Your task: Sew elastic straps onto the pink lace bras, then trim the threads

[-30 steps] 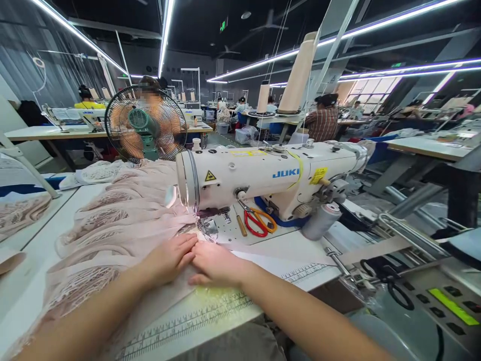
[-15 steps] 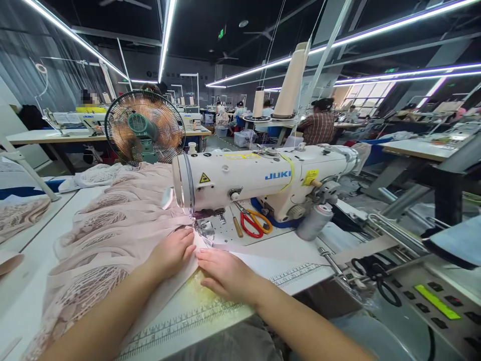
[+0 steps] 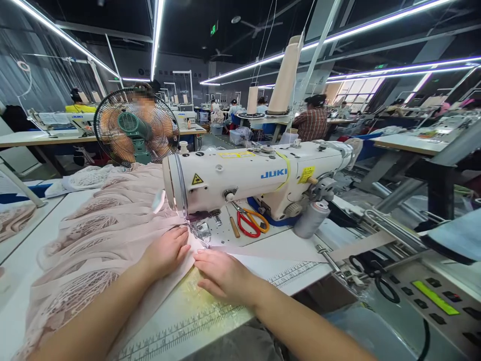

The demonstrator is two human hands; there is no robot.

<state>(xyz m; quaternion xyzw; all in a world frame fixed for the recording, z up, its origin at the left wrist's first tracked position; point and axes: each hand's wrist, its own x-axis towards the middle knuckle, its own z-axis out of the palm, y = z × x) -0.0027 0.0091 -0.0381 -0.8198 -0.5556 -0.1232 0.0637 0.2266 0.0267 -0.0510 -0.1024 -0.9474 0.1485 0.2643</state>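
My left hand (image 3: 167, 253) lies on the pale pink lace garment fabric (image 3: 112, 228) just in front of the sewing machine's (image 3: 225, 175) presser foot, its fingers together and bent over the cloth's edge. Close beside it, my right hand (image 3: 223, 276) has its fingers stretched forward, the tips touching the fabric edge and the thumb apart below. A pale band (image 3: 361, 246) comes from the metal feeder at right across the table toward the foot. Fingers hide part of where the cloth meets the foot.
Red-and-orange-handled scissors (image 3: 250, 223) and a wooden-handled awl (image 3: 235, 226) lie under the machine arm. A grey thread cone (image 3: 311, 219) stands by its base. Printed rulers (image 3: 180, 328) run along the table. A fan (image 3: 137, 125) stands behind; a control box (image 3: 432, 296) is at right.
The view has shifted slightly, so the machine and cloth appear a little further left. Both hands keep nearly the same place at the presser foot.
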